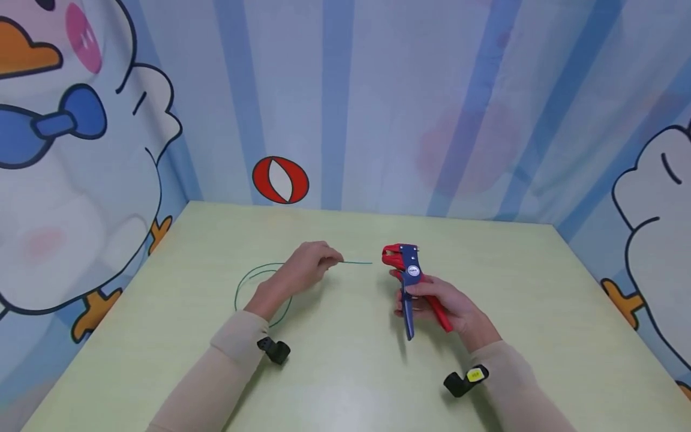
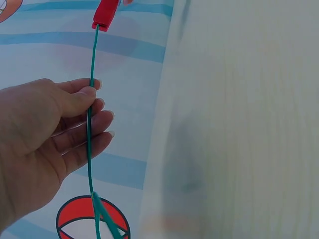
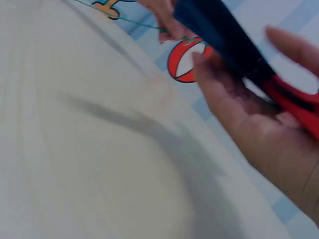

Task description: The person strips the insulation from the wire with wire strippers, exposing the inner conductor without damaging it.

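Note:
My left hand (image 1: 305, 267) pinches a thin green wire (image 1: 357, 262) between thumb and index finger. A short straight end sticks out to the right, and the rest loops on the left around my wrist. My right hand (image 1: 453, 303) grips a red and blue wire stripper (image 1: 411, 271) by its handles, its head up and its mouth facing left toward the wire. Head view shows a small gap between wire end and mouth. In the left wrist view, the wire (image 2: 89, 144) visually meets the stripper's red tip (image 2: 104, 16); contact is uncertain. The right wrist view shows the blue handle (image 3: 219, 35) close up.
Both hands are above a pale yellow-green table (image 1: 345, 372). A cloth backdrop (image 1: 378, 108) with blue stripes and cartoon ducks stands behind it and at both sides. Small black cameras (image 1: 276, 350) are strapped to both sleeves.

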Motion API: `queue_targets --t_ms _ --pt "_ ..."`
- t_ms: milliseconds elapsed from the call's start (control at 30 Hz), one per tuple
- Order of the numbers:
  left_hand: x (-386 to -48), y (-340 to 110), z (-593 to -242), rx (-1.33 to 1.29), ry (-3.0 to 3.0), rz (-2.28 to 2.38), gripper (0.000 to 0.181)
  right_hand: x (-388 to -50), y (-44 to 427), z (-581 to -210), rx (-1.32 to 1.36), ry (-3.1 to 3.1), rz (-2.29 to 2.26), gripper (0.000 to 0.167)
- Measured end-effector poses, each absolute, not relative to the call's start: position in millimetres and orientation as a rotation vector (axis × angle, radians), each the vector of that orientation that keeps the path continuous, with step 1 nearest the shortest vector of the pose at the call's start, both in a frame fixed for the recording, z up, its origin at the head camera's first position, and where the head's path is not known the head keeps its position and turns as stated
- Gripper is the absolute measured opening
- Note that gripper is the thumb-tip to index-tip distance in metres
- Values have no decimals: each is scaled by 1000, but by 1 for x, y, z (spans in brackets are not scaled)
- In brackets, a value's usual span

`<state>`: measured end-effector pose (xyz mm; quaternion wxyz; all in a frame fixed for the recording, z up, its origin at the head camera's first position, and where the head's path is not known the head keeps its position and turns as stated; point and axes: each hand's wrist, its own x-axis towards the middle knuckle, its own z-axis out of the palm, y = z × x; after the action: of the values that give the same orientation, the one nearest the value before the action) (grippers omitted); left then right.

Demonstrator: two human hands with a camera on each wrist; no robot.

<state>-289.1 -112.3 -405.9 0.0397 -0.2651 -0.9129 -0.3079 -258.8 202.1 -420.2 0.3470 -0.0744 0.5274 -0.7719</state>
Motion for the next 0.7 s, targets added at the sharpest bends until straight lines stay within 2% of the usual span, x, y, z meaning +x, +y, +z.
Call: queue_targets --t_ms 300,500,700 --pt "-285 -112 -398 -828 -2733 -932 22 -250 186 -429 -315 1234 -2008 14" --pt "-284 -110 -398 -815 -2747 -914 23 -245 181 -429 -408 1209 -1960 14" --pt "-282 -109 -397 -826 -2734 -933 24 -242 174 -427 -392 1319 -1935 11"
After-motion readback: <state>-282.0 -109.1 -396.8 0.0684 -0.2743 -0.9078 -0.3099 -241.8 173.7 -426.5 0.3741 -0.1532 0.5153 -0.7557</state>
